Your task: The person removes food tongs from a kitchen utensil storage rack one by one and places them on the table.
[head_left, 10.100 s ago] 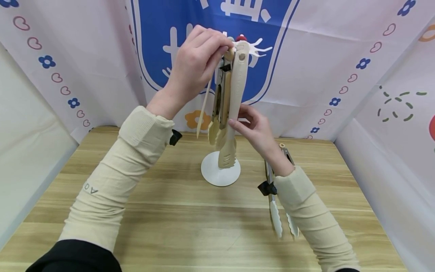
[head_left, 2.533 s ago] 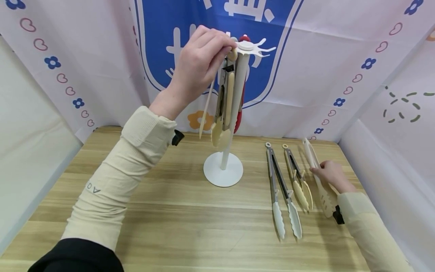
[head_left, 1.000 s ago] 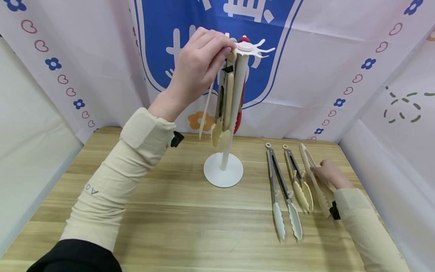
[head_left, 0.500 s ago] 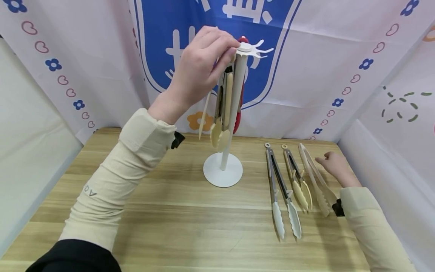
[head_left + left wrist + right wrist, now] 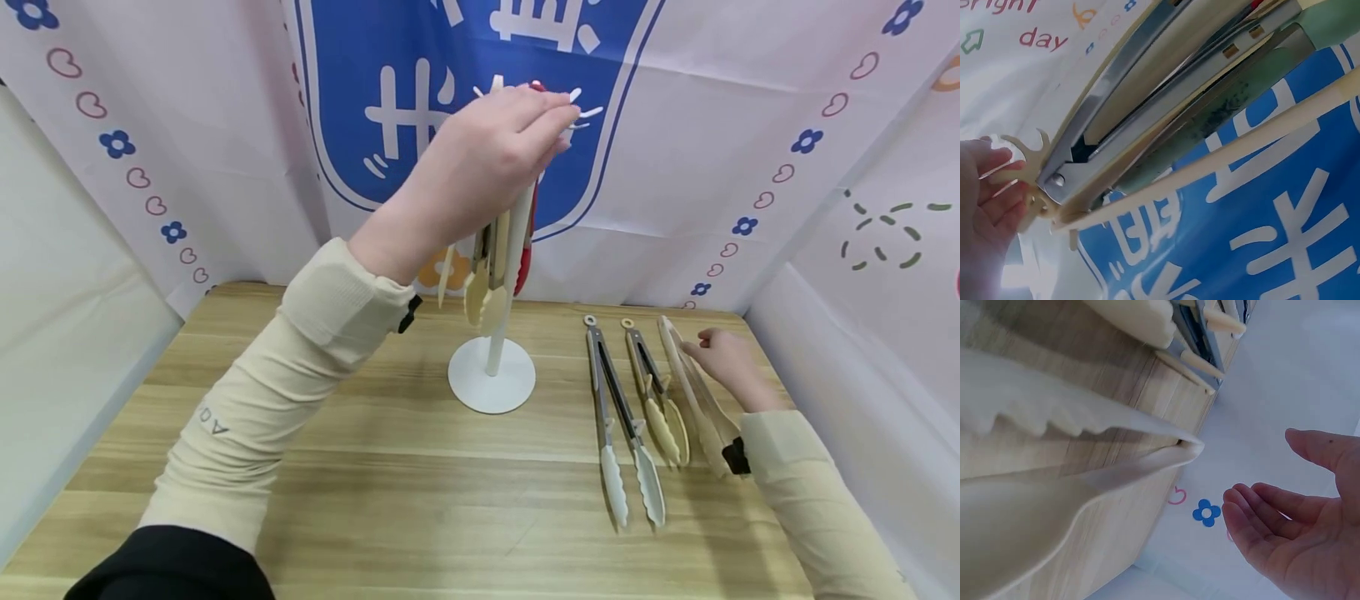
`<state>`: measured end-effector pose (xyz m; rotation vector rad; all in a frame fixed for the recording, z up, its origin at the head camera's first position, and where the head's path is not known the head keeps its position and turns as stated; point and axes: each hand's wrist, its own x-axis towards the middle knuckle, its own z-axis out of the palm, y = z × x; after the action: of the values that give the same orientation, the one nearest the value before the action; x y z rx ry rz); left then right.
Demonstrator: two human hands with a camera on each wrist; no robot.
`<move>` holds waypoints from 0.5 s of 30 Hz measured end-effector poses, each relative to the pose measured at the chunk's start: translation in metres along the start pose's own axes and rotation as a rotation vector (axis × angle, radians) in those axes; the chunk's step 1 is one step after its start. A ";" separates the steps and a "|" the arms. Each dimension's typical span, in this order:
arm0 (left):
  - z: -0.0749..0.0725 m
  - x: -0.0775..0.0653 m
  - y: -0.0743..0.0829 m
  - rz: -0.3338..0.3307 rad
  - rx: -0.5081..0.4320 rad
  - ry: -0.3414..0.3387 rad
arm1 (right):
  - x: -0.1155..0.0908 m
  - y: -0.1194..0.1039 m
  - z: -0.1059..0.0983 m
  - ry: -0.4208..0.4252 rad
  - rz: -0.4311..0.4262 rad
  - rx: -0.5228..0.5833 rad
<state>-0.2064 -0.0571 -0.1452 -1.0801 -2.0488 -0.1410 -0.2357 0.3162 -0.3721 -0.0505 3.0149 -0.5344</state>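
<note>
My left hand (image 5: 510, 146) lies over the hooked top of a white utensil rack (image 5: 492, 392), fingers extended across it. In the left wrist view its relaxed fingers (image 5: 1000, 206) touch the hooks (image 5: 1034, 159). Cream-tipped tongs (image 5: 492, 310) and red-tipped tongs (image 5: 524, 268) hang from the rack, their upper parts partly hidden by that hand. At the right, my right hand (image 5: 723, 358) hovers open beside one-piece beige tongs (image 5: 703, 417) lying on the table. The right wrist view shows its thumb and fingers apart with nothing between them.
Long tongs with pale tips (image 5: 613, 487) and shorter cream-tipped tongs (image 5: 662, 429) lie side by side left of the beige pair on the wooden table (image 5: 390, 500). A printed cloth (image 5: 675, 167) stands behind, close to the rack.
My right hand took the beige tongs from the rack, laid them at the right and let go. My left hand has moved from the rack's left side rightward over its top.
</note>
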 end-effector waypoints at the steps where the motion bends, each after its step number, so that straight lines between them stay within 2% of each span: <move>1: 0.001 0.001 0.002 0.002 0.023 -0.021 | 0.000 -0.002 0.000 -0.007 0.001 0.004; 4: 0.002 0.005 0.008 -0.020 0.079 -0.087 | 0.002 -0.006 0.002 -0.018 0.000 0.016; 8: 0.003 0.010 0.016 -0.067 0.132 -0.136 | 0.002 -0.014 0.002 -0.020 -0.020 0.039; 15: 0.004 0.016 0.025 -0.113 0.228 -0.164 | 0.002 -0.031 -0.001 0.043 -0.095 0.091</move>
<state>-0.1953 -0.0294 -0.1431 -0.8594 -2.2105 0.1258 -0.2368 0.2871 -0.3600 -0.1804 3.0371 -0.6896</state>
